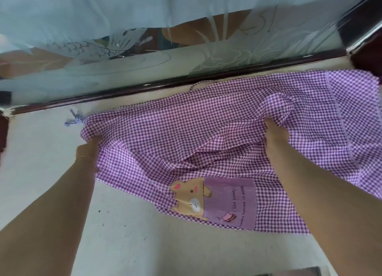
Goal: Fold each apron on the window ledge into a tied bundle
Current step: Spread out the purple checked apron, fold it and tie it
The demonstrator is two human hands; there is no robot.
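Note:
A purple-and-white gingham apron [206,127] lies spread and rumpled across the pale window ledge [41,151]. It has a purple pocket patch with a cartoon bear [219,201] near its front edge. My left hand [87,149] grips the apron's left corner, its fingers tucked under the cloth. My right hand [276,135] holds a bunched fold right of the apron's middle, fingers hidden in the fabric. A blue-and-white twisted tie string [74,119] sticks out past the left corner.
A dark window frame rail [165,84] runs along the back of the ledge, with etched glass [124,48] and a pale curtain [103,5] above it. A dark object [365,59] sits at the far right corner.

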